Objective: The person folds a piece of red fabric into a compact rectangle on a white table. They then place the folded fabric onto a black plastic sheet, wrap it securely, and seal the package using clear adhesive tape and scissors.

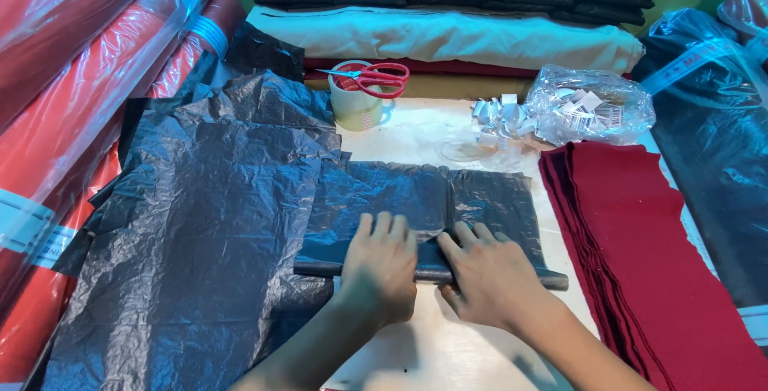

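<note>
Fingers [384, 227] of the left hand [380, 267] are laid flat, uncurled, on a rolled black bag [416, 199]; nothing is clasped. Beside it, the right hand [488, 271] is pressed on the same roll, fingers spread, thumb at the rolled near edge. The bag is spread on the table [416, 131], between loose black sheets [208, 223] and a stack of red cloth [656, 247]. Behind it, scissors [372, 79] are rested on a tape roll [352, 107], near a clear bag of labels [588, 107].
</note>
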